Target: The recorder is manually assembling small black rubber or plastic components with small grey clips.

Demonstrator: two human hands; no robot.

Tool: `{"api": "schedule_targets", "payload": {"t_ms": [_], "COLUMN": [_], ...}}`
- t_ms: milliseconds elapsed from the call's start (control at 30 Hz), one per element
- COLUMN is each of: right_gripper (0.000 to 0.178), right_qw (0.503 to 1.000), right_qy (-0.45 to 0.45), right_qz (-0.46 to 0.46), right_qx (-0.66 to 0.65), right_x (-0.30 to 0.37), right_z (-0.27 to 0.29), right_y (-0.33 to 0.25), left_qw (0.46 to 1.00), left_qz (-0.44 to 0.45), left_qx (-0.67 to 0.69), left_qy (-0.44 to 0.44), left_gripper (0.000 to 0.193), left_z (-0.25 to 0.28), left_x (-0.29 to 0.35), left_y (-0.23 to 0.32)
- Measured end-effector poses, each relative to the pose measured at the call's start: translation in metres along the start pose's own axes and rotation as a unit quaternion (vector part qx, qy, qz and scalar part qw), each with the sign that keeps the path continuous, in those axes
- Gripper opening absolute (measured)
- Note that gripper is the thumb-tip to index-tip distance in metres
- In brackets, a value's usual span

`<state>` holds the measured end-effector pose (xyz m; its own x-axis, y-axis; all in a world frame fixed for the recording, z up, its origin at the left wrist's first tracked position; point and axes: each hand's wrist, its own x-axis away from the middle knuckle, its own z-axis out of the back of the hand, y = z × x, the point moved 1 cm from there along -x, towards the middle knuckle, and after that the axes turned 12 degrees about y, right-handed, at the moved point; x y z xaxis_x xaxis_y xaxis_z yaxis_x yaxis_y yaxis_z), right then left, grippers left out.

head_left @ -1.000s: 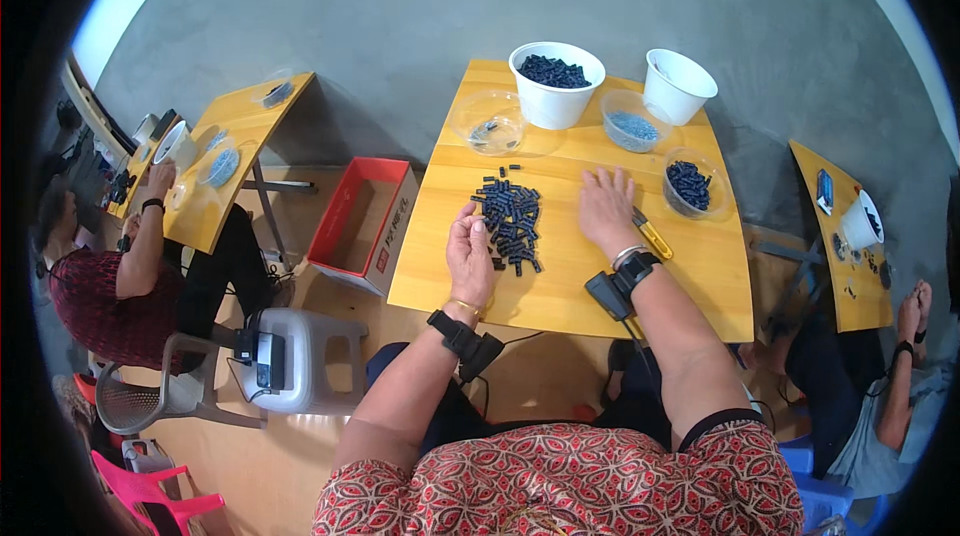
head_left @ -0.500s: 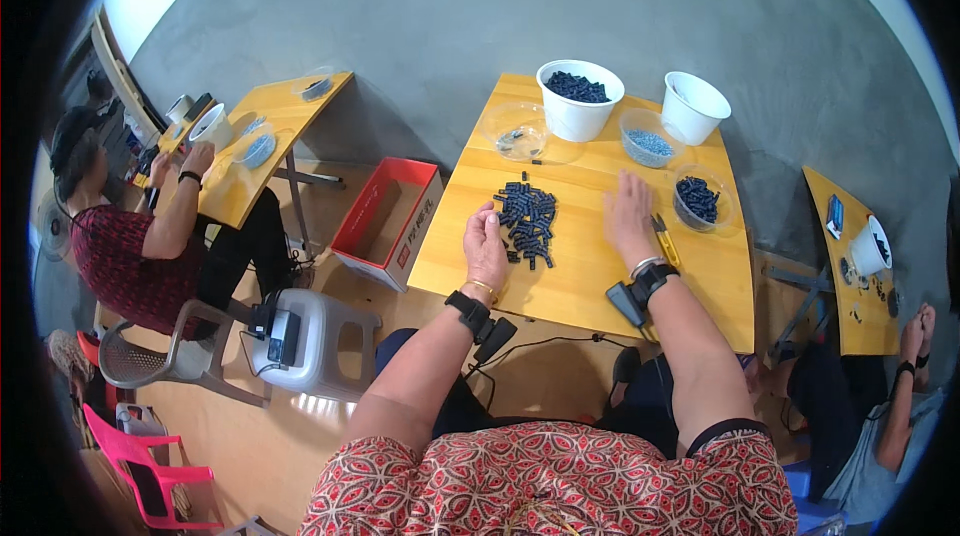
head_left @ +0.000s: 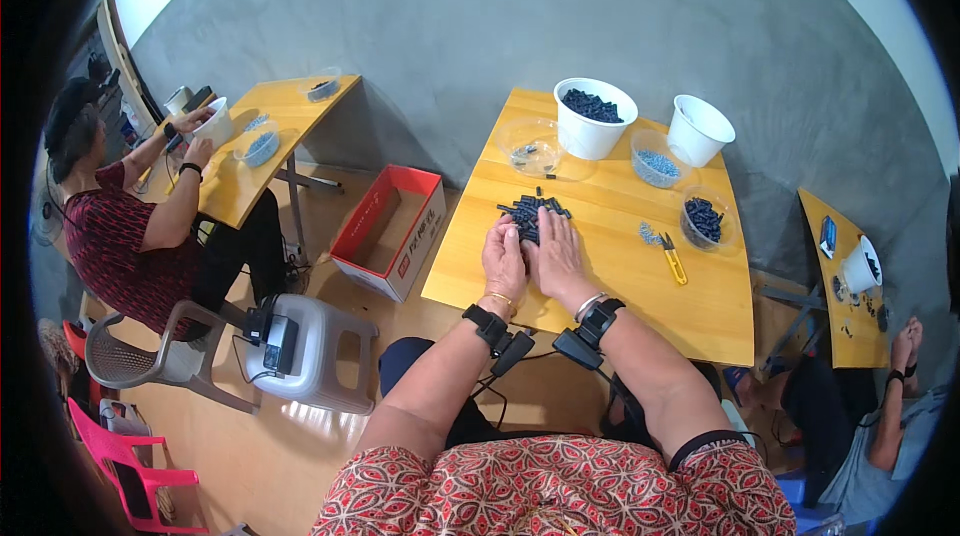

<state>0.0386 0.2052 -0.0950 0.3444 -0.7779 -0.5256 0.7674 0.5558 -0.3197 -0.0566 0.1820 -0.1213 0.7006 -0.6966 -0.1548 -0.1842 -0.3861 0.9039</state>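
A pile of small dark tube-shaped pieces (head_left: 527,212) lies on my yellow wooden table (head_left: 480,281). At its near edge my left hand (head_left: 505,261) is cupped, fingers partly bent against the pieces. Close beside it, my right hand (head_left: 558,254) lies with outstretched fingers along the pile's right side. The palms hide part of the pile, and I see nothing gripped. To the right are a few light-blue bits (head_left: 650,234) and yellow-handled thread snips (head_left: 675,263). A clear bowl of dark pieces (head_left: 703,222) stands behind the snips.
At the back are a white bucket of dark pieces (head_left: 592,131), another white bucket (head_left: 702,136), a clear bowl of light-blue bits (head_left: 658,164) and a shallow clear dish (head_left: 525,156). A red-and-white box (head_left: 420,246) stands left on the floor. Other people sit at side tables.
My right hand has moved left from beside the snips to the dark pile. Both hands now press in around it, and the pile looks more gathered. The light-blue bits now show.
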Motion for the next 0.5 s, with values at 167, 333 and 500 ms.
{"api": "schedule_targets", "payload": {"t_ms": [167, 333, 500], "right_gripper": [0.054, 0.034, 0.037], "right_qw": [0.995, 0.98, 0.999], "right_qy": [0.091, 0.185, 0.027], "right_qz": [-0.016, 0.058, 0.035], "right_qx": [-0.033, -0.043, -0.026], "right_x": [-0.071, -0.177, -0.222], "right_z": [0.026, 0.107, 0.072], "right_y": [0.059, 0.072, 0.095], "left_qw": [0.999, 0.994, 0.998], "left_qz": [0.044, 0.086, -0.023], "left_qx": [0.004, 0.058, -0.034], "left_qy": [-0.005, 0.026, 0.049], "left_gripper": [0.024, 0.021, 0.021], "left_z": [0.003, 0.02, 0.033], "left_x": [0.001, -0.009, -0.057], "left_y": [0.006, 0.008, 0.018]}}
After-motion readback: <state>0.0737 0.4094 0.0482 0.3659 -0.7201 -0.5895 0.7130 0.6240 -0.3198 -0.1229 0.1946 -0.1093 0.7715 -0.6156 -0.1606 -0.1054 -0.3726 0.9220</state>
